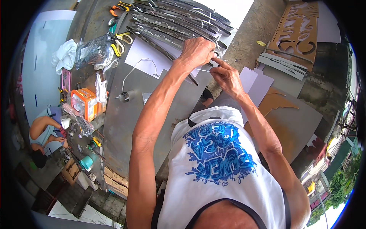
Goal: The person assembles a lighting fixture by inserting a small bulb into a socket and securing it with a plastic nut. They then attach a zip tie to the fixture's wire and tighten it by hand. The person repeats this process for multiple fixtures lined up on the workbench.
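Long narrow dark strips (167, 23) with white wires along them lie side by side on the metal table. My left hand (196, 52) is closed over the right ends of the nearest strips; what its fingertips grip is hidden. Just right of it, my right hand (227, 77) pinches a thin white wire (203, 70), which runs left beneath my left hand. Beside the strips, white sheets (138, 53) lie partly under them. A loose white wire (131, 70) curves over the table to a small dark round part (123, 97).
Left on the table are yellow-handled scissors (121, 42), orange-handled pliers (113, 10), plastic bags (93, 51) and an orange box (87, 102). Another person (45, 128) sits at lower left. Cut-out brown panels (293, 34) and flat sheets (257, 86) lie on the ground at right.
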`<act>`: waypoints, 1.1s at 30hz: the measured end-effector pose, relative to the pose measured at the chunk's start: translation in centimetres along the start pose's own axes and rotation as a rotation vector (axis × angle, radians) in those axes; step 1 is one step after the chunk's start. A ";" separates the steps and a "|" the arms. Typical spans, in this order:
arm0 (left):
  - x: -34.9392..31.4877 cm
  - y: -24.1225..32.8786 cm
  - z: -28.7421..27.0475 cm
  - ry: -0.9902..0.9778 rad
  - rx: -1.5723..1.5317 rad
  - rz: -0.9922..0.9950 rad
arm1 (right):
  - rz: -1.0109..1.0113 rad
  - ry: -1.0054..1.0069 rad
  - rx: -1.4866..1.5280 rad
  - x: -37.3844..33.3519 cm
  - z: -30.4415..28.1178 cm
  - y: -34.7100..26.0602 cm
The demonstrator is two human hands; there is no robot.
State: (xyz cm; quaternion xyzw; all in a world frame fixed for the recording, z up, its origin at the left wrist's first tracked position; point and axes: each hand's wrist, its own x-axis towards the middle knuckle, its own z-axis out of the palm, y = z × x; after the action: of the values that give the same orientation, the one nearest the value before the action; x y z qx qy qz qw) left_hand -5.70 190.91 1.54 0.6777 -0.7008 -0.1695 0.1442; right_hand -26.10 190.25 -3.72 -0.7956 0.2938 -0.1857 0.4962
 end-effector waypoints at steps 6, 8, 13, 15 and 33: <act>0.0 -0.8 0.3 -0.031 -0.109 -0.023 | 0.025 0.055 0.095 1.5 1.7 1.2; -0.3 -1.6 0.3 -0.060 -0.216 -0.073 | 0.117 0.014 0.159 1.6 1.6 0.7; -1.6 -2.9 0.0 -0.027 -0.323 -0.098 | 0.084 0.082 0.202 2.0 2.1 1.3; -2.1 -3.2 -0.1 0.004 -0.296 -0.148 | 0.123 0.054 0.196 1.9 1.9 1.6; -3.3 -4.6 -0.3 -0.011 -0.462 -0.269 | -0.012 0.056 0.084 3.1 2.3 0.9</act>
State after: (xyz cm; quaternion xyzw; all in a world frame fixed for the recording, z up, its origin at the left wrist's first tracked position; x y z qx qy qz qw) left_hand -1.35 194.06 -0.09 0.7131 -0.5479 -0.3461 0.2673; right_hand -22.67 189.46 -5.49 -0.7705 0.2948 -0.2231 0.5194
